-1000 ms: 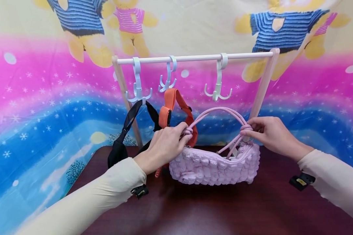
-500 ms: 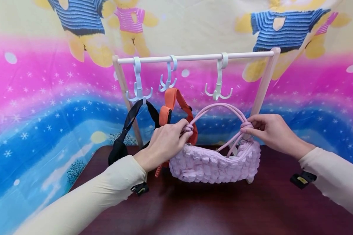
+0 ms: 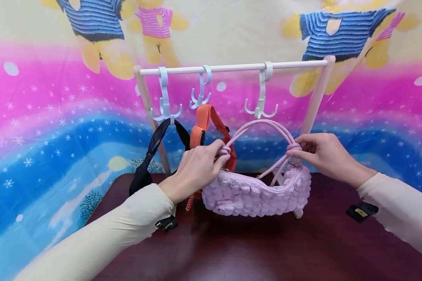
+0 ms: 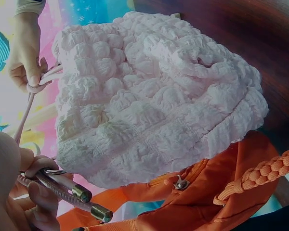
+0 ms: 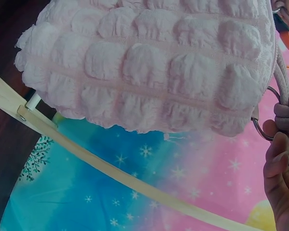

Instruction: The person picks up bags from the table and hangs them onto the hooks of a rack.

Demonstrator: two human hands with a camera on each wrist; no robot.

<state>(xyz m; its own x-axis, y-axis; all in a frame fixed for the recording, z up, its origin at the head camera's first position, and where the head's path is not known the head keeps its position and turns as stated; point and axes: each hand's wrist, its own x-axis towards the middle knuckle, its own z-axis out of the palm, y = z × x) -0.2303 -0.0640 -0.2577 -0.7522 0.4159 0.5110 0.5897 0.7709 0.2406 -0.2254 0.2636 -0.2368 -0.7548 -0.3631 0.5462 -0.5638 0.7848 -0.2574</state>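
A pink puffy handbag [image 3: 256,199] hangs tilted between my two hands, its zip top partly open. My left hand [image 3: 203,162] pinches the knot at the left end of the cord handle [image 3: 261,123]. At the other end, my right hand [image 3: 327,156] pinches the right knot [image 3: 294,146] between thumb and fingers. The handle arches up just under a white multi-prong hook [image 3: 259,111], apart from or barely near its prongs; I cannot tell the depth. In the left wrist view, metal-tipped cord ends [image 4: 94,207] stick out beside my left fingers.
A wooden rack with a horizontal rail [image 3: 232,68] stands on a dark red table [image 3: 260,249]. A black bag [image 3: 140,177] hangs from the left hook [image 3: 165,113]. Behind my left hand is an orange bag [image 4: 202,192], near the middle hook [image 3: 199,101]. A printed cloth backs everything.
Both hands have lifted the pink handbag slightly, bringing the top of its handle nearer the right hook. The grip on both knots stays the same.
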